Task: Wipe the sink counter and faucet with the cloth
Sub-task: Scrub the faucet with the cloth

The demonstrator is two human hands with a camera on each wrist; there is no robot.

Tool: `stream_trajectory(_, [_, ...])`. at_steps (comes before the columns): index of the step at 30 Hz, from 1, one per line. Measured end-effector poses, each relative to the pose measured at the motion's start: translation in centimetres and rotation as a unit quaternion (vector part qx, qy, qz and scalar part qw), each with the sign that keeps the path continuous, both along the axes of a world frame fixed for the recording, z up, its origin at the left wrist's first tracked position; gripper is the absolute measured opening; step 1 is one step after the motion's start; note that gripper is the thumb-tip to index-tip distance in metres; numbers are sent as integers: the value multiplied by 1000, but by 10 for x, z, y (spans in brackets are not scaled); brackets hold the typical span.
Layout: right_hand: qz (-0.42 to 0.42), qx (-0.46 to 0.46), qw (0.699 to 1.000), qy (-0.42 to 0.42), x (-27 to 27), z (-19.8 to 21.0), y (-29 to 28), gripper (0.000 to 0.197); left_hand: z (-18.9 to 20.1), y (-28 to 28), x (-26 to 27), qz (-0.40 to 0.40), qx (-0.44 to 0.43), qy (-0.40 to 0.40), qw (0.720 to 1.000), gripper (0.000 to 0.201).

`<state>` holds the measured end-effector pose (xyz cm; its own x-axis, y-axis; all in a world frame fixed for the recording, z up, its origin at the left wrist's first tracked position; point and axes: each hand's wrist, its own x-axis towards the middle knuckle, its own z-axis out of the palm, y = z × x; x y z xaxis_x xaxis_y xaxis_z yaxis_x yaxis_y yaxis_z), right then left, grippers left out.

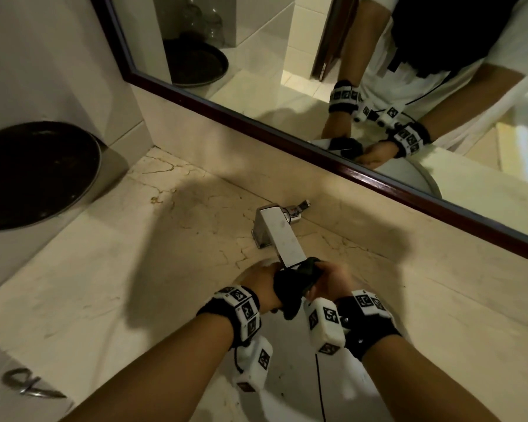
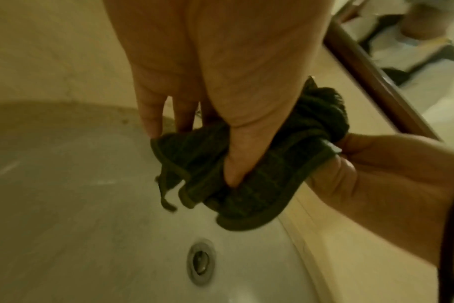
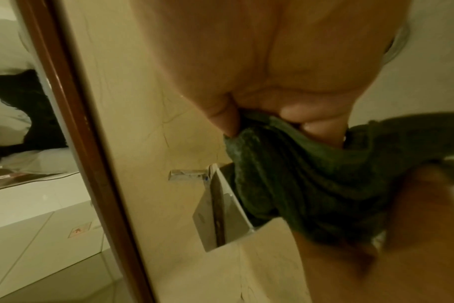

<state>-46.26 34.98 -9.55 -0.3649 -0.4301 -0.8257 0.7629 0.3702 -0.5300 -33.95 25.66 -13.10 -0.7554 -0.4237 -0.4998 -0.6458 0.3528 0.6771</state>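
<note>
A dark green cloth (image 1: 296, 283) is bunched between both hands just under the tip of the square chrome faucet (image 1: 282, 236), above the white sink basin (image 2: 65, 205). My left hand (image 1: 264, 277) grips one end of the cloth (image 2: 249, 174), thumb pressed into its folds. My right hand (image 1: 329, 277) pinches the other end of the cloth (image 3: 298, 174) beside the faucet spout (image 3: 220, 215). The cream marble counter (image 1: 134, 269) surrounds the basin. Whether the cloth touches the spout tip I cannot tell.
A dark round bin lid (image 1: 34, 175) sits at the far left of the counter. A wood-framed mirror (image 1: 317, 135) runs along the back wall behind the faucet. The drain (image 2: 201, 262) lies at the basin's bottom. A metal hook shape (image 1: 28, 388) shows at the lower left.
</note>
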Motion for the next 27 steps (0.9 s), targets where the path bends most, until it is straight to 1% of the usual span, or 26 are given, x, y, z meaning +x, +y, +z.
stream_trajectory(1, [10,-3,1000,2,3,5,0,27,-2,0,0,27,27,-4,999,24])
stream_trajectory(2, [17,-8,1000,3,2,6,3,28,-5,0,0,49,40,-23,998,20])
stream_trajectory(4, [8,-12,1000,-2,1,10,6,28,-6,-3,2,73,39,-44,996,16])
stream_trajectory(6, [9,5,1000,15,-4,7,10,22,-2,-5,5,102,74,-38,991,22])
stream_trajectory(7, [24,28,998,41,-6,4,12,24,0,-5,5,123,111,-29,986,24])
stream_trajectory(8, [53,58,994,76,-8,-1,13,31,0,-5,5,143,147,-16,979,23])
stream_trajectory(9, [98,96,983,126,-10,-6,13,36,1,-6,6,159,173,-3,972,22])
stream_trajectory(10, [166,129,961,180,-10,-6,13,42,1,-7,6,168,186,11,968,22])
stream_trajectory(11, [253,152,927,231,-9,-6,13,49,2,-7,6,172,194,25,966,22])
stream_trajectory(12, [337,158,886,277,-7,-5,14,58,3,-7,6,177,203,42,962,21])
stream_trajectory(13, [399,137,851,312,-3,-3,13,70,5,-7,7,180,212,57,959,20])
stream_trajectory(14, [430,96,833,334,2,-4,12,82,6,-5,7,181,216,71,957,20])
stream_trajectory(16, [448,28,830,332,10,-10,11,104,10,-2,9,179,228,91,953,18])
stream_trajectory(17, [450,17,830,329,14,-12,9,107,11,0,10,182,241,97,948,19])
stream_trajectory(18, [448,18,829,336,17,-14,7,100,8,0,10,188,253,100,944,23])
stream_trajectory(20, [459,51,818,344,19,-17,4,72,6,-4,11,203,255,80,942,31])
stream_trajectory(21, [470,65,812,340,19,-18,2,59,7,-7,13,196,236,60,950,36])
stream_trajectory(22, [471,67,815,331,17,-19,2,50,8,-12,13,176,208,33,962,40])
stream_trajectory(23, [462,64,828,312,16,-19,2,45,11,-15,15,143,184,0,972,44])
stream_trajectory(24, [442,55,848,289,15,-20,3,42,14,-18,16,110,168,-26,979,48])
stream_trajectory(25, [428,46,863,265,15,-19,4,41,16,-21,17,95,189,-49,976,52])
stream_trajectory(26, [421,29,872,249,14,-20,5,44,19,-21,18,92,232,-63,966,56])
stream_trajectory(27, [423,18,873,242,13,-19,6,50,20,-19,19,95,283,-72,952,61])
